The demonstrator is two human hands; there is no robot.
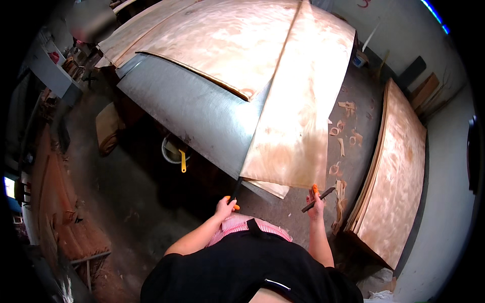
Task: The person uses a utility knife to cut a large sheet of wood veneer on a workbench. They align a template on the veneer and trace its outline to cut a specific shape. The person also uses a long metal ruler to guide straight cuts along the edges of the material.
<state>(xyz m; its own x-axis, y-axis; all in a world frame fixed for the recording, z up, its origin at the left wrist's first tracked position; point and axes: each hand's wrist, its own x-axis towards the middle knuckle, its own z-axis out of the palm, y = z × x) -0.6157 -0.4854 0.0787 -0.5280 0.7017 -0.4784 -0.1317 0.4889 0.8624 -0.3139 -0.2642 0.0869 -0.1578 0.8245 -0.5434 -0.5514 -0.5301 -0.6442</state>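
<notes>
In front of me a long, pale wood veneer sheet [288, 136] lies over a grey metal-topped table [197, 111], its near end hanging past the table's corner. My left hand [226, 207] is closed around a dark, thin strip or rod [236, 189] that runs up to the sheet's near left corner; its kind is unclear. At the near right corner, my right hand [316, 204] is closed on a dark stick-like tool [319, 200], with its fingertips at the sheet's edge. Orange covers show on fingers of both hands. Another large veneer sheet [222, 40] covers the table's far part.
A stack of veneer sheets [391, 177] stands along the right wall. Curled veneer scraps [341, 146] litter the floor between it and the table. Under the table's front edge sits a round pan [172, 150] with a yellow-handled tool [183, 160]. Reddish-brown boards [81, 232] lie at left.
</notes>
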